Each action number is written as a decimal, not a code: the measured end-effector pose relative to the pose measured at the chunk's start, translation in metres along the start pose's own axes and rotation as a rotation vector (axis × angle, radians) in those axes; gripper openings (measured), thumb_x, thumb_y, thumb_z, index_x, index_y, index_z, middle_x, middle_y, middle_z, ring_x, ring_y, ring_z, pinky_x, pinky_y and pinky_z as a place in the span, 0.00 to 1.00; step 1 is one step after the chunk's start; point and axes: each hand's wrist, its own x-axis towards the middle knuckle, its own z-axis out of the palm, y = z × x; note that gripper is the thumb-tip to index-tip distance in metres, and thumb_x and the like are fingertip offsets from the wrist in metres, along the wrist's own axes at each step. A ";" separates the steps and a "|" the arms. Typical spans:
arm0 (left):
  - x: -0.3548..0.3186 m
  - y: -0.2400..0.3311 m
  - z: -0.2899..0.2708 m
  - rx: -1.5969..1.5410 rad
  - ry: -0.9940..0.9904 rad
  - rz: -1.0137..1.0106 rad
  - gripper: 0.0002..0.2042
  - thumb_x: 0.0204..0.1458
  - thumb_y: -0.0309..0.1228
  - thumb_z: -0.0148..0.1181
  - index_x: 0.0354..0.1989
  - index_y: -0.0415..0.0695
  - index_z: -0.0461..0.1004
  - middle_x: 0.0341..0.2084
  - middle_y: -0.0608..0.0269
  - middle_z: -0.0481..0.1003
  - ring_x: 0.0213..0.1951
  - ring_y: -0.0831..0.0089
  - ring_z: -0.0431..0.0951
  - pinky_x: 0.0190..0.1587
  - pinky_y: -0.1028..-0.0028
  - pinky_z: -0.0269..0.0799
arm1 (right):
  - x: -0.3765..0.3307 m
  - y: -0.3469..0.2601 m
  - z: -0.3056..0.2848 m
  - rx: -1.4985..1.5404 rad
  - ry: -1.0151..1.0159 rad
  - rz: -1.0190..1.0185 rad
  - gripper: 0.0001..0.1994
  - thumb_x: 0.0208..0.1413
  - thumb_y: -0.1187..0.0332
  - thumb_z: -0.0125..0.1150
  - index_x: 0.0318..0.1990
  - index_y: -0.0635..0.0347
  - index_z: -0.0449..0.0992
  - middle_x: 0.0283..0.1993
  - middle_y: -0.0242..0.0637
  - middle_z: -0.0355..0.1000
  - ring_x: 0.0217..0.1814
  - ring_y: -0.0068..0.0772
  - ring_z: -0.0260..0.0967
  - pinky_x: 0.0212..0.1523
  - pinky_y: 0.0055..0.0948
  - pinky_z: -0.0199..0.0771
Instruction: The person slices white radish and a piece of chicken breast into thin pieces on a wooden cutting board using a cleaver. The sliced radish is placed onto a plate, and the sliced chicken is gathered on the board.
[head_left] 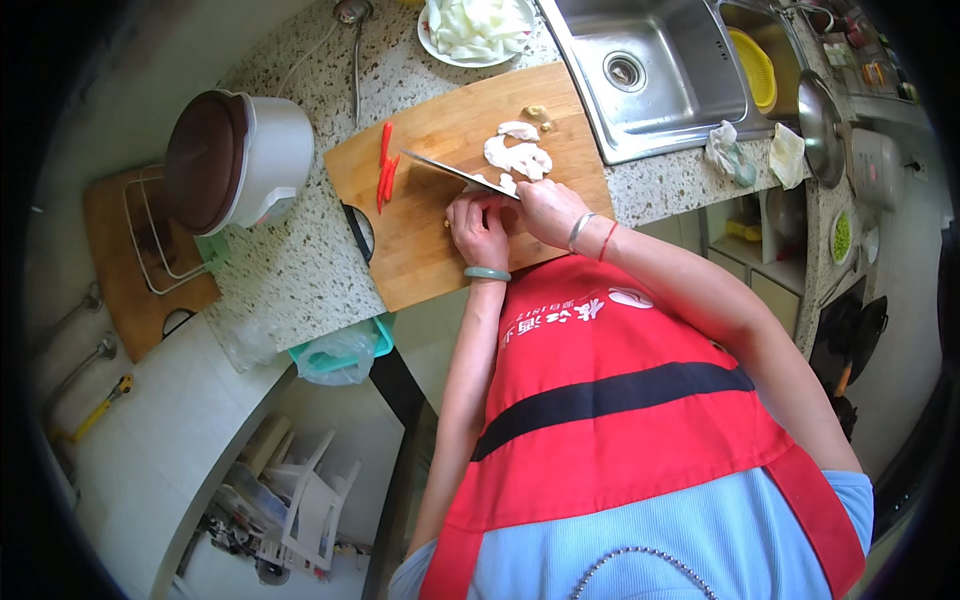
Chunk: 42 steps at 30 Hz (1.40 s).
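At the far left a second wooden board (pixel 150 270) with a wire rack on it lies on the speckled counter (pixel 290 270), and just right of it stands a white rice cooker (pixel 235 155) with a brown lid. Below the counter edge a teal bin (pixel 345 352) lined with a clear bag sits under the overhang. Next comes the bamboo cutting board (pixel 440 130), set at a slant, with red chilli strips (pixel 386 168) lying near its left side. The left hand (pixel 480 230), a green bangle on its wrist, presses down with curled fingers on a small pale piece of food near the board's middle; what exactly it pins is too hidden to tell. Touching it on the right, the right hand (pixel 548 210), wearing a silver bangle and a red string, is closed around the handle of a cleaver (pixel 455 170), whose blade stretches leftward over the board toward the chillies. Just beyond the blade lie white slices (pixel 518 155) of cut food. A plate (pixel 478 28) of pale chopped vegetable sits above the board, and to the right is the steel sink (pixel 650 70), with a yellow strainer (pixel 755 65) in its second basin and crumpled cloths (pixel 730 155) on the rim.
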 end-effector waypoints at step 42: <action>-0.010 0.007 -0.015 -0.091 0.104 -0.105 0.06 0.48 0.22 0.67 0.32 0.42 0.76 0.41 0.55 0.72 0.45 0.60 0.74 0.47 0.64 0.72 | -0.045 0.028 -0.023 0.148 0.166 -0.082 0.13 0.60 0.61 0.56 0.34 0.63 0.76 0.26 0.55 0.73 0.31 0.60 0.72 0.32 0.52 0.71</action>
